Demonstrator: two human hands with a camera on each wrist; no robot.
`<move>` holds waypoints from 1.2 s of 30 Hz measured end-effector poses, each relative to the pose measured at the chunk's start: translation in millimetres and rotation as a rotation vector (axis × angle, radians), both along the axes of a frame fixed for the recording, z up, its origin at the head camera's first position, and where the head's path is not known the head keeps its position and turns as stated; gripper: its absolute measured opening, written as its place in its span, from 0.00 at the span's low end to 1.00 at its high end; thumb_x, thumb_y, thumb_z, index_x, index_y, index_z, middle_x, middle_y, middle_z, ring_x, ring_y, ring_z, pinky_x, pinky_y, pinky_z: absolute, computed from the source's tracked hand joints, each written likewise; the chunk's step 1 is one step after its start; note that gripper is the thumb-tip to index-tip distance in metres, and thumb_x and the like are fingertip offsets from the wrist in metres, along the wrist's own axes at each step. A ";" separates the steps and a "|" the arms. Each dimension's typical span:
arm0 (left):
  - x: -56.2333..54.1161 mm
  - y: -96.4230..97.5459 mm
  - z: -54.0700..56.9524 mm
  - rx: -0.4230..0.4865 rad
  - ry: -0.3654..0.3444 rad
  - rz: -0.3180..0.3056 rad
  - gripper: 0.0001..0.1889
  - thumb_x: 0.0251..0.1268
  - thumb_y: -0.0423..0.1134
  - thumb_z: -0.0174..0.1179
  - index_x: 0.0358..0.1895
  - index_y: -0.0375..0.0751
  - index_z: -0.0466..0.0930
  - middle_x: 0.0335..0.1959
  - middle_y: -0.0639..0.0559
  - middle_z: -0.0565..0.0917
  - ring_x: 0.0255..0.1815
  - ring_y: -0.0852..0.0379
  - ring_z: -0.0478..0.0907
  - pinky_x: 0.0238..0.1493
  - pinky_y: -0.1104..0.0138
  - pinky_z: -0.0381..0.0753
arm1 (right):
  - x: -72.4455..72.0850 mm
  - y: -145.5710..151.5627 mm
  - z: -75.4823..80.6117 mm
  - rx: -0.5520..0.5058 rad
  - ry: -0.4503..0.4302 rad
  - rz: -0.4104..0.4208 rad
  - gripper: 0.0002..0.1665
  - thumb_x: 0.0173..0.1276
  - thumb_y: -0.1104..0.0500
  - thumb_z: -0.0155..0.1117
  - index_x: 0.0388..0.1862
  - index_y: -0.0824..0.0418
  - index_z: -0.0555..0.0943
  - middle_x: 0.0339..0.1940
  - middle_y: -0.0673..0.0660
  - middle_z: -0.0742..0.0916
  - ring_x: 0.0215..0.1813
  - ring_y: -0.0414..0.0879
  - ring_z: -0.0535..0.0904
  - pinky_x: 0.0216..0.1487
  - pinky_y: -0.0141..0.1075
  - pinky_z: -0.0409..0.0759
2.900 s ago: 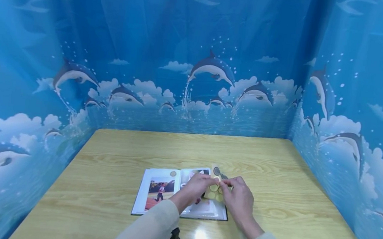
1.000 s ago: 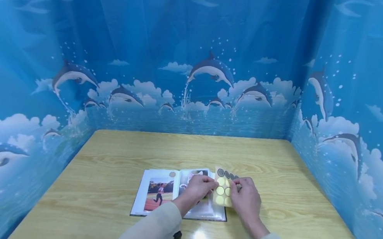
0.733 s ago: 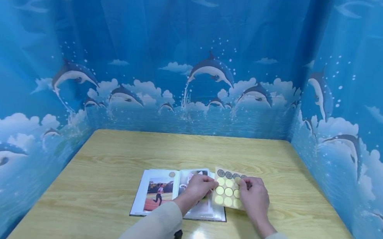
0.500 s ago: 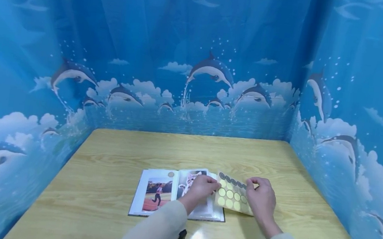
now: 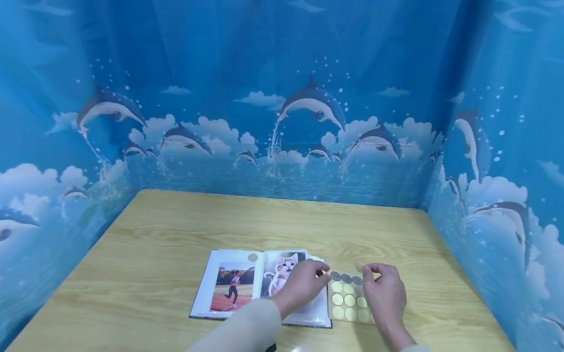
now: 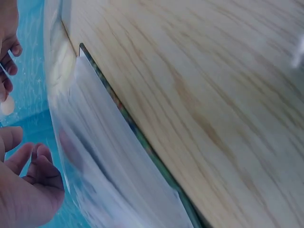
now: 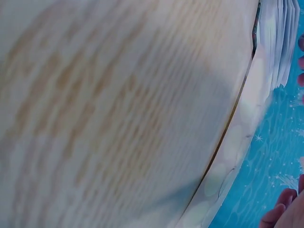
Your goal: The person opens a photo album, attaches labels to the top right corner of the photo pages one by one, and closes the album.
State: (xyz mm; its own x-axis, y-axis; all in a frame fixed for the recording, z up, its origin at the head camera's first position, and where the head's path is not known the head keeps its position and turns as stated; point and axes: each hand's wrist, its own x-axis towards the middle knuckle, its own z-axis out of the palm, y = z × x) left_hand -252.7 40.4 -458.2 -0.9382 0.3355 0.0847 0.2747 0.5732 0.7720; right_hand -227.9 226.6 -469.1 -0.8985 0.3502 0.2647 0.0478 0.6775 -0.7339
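Note:
In the head view, my left hand hovers over the right page of an open photo album, fingers loosely bent and holding nothing. My right hand pinches a small round sticker above the sticker sheet. That pale disc also shows at the right hand's fingertips in the left wrist view. The sticker sheet, with rows of gold circles and a dark row at its far edge, lies against the album's right side. My right hand and forearm hide its right part.
The album's left page carries a photo of a runner and a round sticker near its top. A kitten picture is on the right page. The wooden table is enclosed by a blue dolphin curtain.
My right hand has drawn right and away from the left with a round sticker. My left hand has let go of the sticker sheet, which now lies flat on the table.

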 end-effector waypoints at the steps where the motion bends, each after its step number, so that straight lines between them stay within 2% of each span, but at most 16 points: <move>1: 0.1 -3.2 0.0 -0.015 0.026 -0.002 0.15 0.67 0.37 0.62 0.54 0.35 0.82 0.43 0.46 0.85 0.42 0.53 0.80 0.47 0.61 0.81 | -0.7 -0.5 -0.7 0.007 -0.002 0.004 0.15 0.72 0.53 0.60 0.46 0.63 0.84 0.48 0.60 0.82 0.33 0.48 0.75 0.31 0.38 0.71; 3: 0.7 -10.3 0.0 -0.062 0.083 0.001 0.15 0.67 0.37 0.62 0.54 0.35 0.83 0.43 0.46 0.84 0.43 0.51 0.80 0.48 0.60 0.81 | -2.2 -1.2 -2.2 0.021 -0.007 0.020 0.15 0.72 0.53 0.60 0.47 0.63 0.84 0.48 0.60 0.82 0.34 0.48 0.75 0.31 0.38 0.70; 7: 3.7 -26.4 -2.0 -0.196 0.198 0.028 0.16 0.65 0.40 0.64 0.53 0.37 0.84 0.49 0.43 0.84 0.52 0.47 0.79 0.56 0.54 0.78 | -5.4 -3.4 -4.5 0.036 -0.019 0.053 0.16 0.73 0.53 0.59 0.49 0.62 0.84 0.48 0.60 0.82 0.34 0.48 0.76 0.31 0.38 0.71; 10: 7.7 -41.1 -5.4 -0.294 0.257 0.038 0.17 0.65 0.43 0.65 0.53 0.39 0.84 0.54 0.43 0.82 0.56 0.45 0.77 0.59 0.51 0.76 | -8.2 -6.2 -5.7 0.043 -0.031 0.080 0.16 0.73 0.53 0.59 0.49 0.62 0.84 0.47 0.60 0.83 0.34 0.48 0.76 0.31 0.38 0.72; 13: 13.5 -56.8 -9.2 -0.356 0.290 0.034 0.19 0.64 0.46 0.65 0.53 0.39 0.84 0.54 0.43 0.82 0.54 0.45 0.77 0.57 0.51 0.77 | -12.0 -9.4 -7.5 0.059 -0.044 0.111 0.16 0.73 0.53 0.59 0.49 0.62 0.84 0.45 0.59 0.84 0.35 0.48 0.77 0.32 0.39 0.73; 16: 19.8 -71.0 -13.2 -0.382 0.289 0.036 0.19 0.63 0.48 0.65 0.51 0.39 0.84 0.53 0.41 0.81 0.54 0.44 0.77 0.57 0.50 0.76 | -17.0 -13.3 -9.2 0.079 -0.047 0.133 0.15 0.74 0.52 0.59 0.48 0.62 0.84 0.40 0.56 0.85 0.34 0.47 0.79 0.32 0.39 0.75; 21: 31.8 -88.7 -17.3 -0.444 0.251 0.038 0.25 0.66 0.53 0.62 0.57 0.37 0.81 0.59 0.38 0.78 0.61 0.42 0.74 0.65 0.47 0.70 | -23.1 -20.4 -11.5 0.101 -0.041 0.167 0.14 0.73 0.53 0.60 0.47 0.61 0.84 0.36 0.54 0.86 0.31 0.44 0.79 0.28 0.37 0.75; 24: 39.4 -95.0 -18.1 -0.473 0.259 0.020 0.26 0.66 0.54 0.62 0.59 0.37 0.80 0.59 0.38 0.78 0.60 0.42 0.74 0.64 0.49 0.72 | -26.5 -25.4 -12.4 0.126 -0.028 0.182 0.13 0.73 0.53 0.61 0.46 0.61 0.85 0.37 0.55 0.86 0.32 0.44 0.80 0.28 0.37 0.76; 30: 50.3 -97.9 -21.6 -0.506 0.258 0.007 0.25 0.64 0.52 0.65 0.57 0.39 0.81 0.64 0.36 0.75 0.62 0.41 0.74 0.61 0.50 0.76 | -33.8 -35.0 -13.5 0.165 -0.021 0.197 0.12 0.73 0.54 0.61 0.44 0.61 0.85 0.39 0.56 0.86 0.35 0.47 0.81 0.33 0.41 0.78; 36: 54.3 -95.5 -22.8 -0.507 0.237 0.003 0.24 0.64 0.51 0.65 0.58 0.39 0.80 0.65 0.36 0.73 0.63 0.41 0.73 0.58 0.50 0.79 | -39.5 -43.7 -14.0 0.182 -0.018 0.213 0.14 0.73 0.53 0.61 0.45 0.61 0.85 0.39 0.55 0.85 0.35 0.47 0.81 0.35 0.44 0.79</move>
